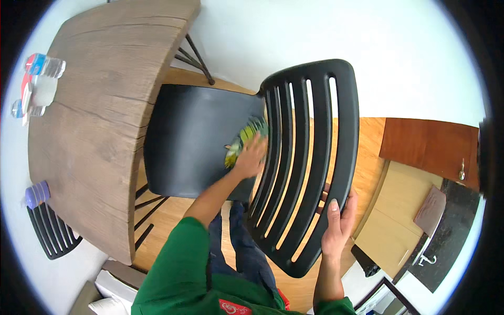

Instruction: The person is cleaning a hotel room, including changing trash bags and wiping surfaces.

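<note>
A black plastic chair (201,138) stands before me, its seat partly under the edge of a wooden table (98,98). My left hand (251,157) presses a green and yellow patterned cloth (246,138) onto the rear of the seat, close to the backrest. The cloth is bunched and somewhat blurred. Along the outer rim of the slatted backrest (321,157), my right hand (339,220) keeps its grip, thumb on the near face and some fingers showing through a slot.
Plastic bottles (43,65) and a purple container (37,194) are at the table's far side. Another black slatted chair (53,230) stands beyond it. At right are a brown wooden door panel (425,145), tan cabinets (393,224) and a dark counter with a tap (427,260). A white wall (374,51) rises behind the chair.
</note>
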### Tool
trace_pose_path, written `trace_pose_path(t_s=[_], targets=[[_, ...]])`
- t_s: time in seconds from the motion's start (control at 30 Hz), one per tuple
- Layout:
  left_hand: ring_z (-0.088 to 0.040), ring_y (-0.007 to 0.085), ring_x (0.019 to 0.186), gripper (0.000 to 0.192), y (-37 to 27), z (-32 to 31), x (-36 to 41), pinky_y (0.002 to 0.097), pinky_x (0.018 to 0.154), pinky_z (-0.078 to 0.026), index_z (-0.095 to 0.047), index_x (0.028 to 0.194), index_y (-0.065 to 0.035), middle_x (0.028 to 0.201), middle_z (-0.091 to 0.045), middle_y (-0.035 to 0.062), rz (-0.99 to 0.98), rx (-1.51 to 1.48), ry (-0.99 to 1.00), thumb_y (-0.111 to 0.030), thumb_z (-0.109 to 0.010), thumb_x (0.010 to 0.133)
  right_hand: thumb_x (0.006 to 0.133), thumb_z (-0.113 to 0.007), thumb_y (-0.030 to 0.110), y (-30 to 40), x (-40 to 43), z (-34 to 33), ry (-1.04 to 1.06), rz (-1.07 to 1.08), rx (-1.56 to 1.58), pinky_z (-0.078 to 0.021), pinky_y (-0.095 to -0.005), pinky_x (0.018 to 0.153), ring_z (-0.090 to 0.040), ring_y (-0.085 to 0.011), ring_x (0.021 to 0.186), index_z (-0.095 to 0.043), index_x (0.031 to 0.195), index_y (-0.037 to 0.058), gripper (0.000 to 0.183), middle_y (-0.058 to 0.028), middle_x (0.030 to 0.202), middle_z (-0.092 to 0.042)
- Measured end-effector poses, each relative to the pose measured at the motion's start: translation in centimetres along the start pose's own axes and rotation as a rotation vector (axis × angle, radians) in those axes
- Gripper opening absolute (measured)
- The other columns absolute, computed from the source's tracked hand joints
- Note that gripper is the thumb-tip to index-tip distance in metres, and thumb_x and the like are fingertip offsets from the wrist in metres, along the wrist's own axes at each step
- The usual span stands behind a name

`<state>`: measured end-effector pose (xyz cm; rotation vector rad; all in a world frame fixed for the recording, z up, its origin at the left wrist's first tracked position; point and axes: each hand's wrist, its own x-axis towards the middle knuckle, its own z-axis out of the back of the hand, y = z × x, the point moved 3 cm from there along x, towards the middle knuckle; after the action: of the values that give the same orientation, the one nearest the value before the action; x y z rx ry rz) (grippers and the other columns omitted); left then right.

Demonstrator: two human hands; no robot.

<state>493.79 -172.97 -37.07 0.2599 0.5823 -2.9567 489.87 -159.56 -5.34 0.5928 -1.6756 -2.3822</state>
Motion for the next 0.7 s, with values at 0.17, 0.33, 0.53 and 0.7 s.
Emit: trace_pose_path(t_s=[0.17, 0.33, 0.53, 0.7], targets=[[-0.021, 0.0276, 0.132, 0.053, 0.1, -2.2, -15.7, 0.0482, 0.099, -0.028, -0.034, 0.134, -0.0210, 0.145, -0.021, 0.0015, -0.114, -0.241, 0.152, -0.033, -0.048, 0.084, 0.091, -0.043, 0.014, -0.4, -0.3, 0.6, 0.000, 0.027, -0.033, -0.0378, -0.0261, 0.084, -0.049, -0.0130, 0.092, -0.041, 0.118, -0.0006, 0.031, -0.0085, 0.105, -0.052], [-0.021, 0.0308, 0.130, 0.052, 6.7, 1.7, -22.9, 0.0471, 0.099, -0.029, -0.034, 0.134, -0.0137, 0.144, -0.022, 0.0043, 0.572, -0.075, -0.066, -0.025, -0.046, 0.084, 0.091, -0.042, 0.009, 0.6, -0.6, -0.3, -0.023, 0.043, 0.069, -0.0386, -0.0237, 0.072, -0.046, -0.0106, 0.081, -0.045, 0.112, -0.0003, 0.023, -0.0050, 0.095, -0.050], [-0.056, 0.0444, 0.082, 0.047, -6.2, 0.1, -30.8, 0.0481, 0.077, -0.045, -0.044, 0.113, 0.0104, 0.093, -0.056, 0.0319, 0.901, -0.635, -0.102, -0.025, -0.047, 0.082, 0.091, -0.043, 0.009, 2.1, -1.5, 0.7, -0.033, 0.106, 0.098, -0.0373, -0.0248, 0.068, -0.043, -0.0116, 0.075, -0.046, 0.103, -0.0017, 0.017, -0.0033, 0.083, -0.047], [-0.058, 0.0407, 0.081, 0.036, -16.3, 1.3, -40.7, 0.0432, 0.069, -0.047, -0.058, 0.093, 0.0067, 0.084, -0.058, 0.0300, 1.316, -0.893, -0.321, -0.025, -0.050, 0.078, 0.090, -0.044, 0.010, 4.2, -3.2, 0.0, -0.063, 0.268, 0.091, -0.0389, -0.0285, 0.074, -0.047, -0.0172, 0.080, -0.046, 0.106, -0.0055, 0.022, -0.0077, 0.089, -0.051]])
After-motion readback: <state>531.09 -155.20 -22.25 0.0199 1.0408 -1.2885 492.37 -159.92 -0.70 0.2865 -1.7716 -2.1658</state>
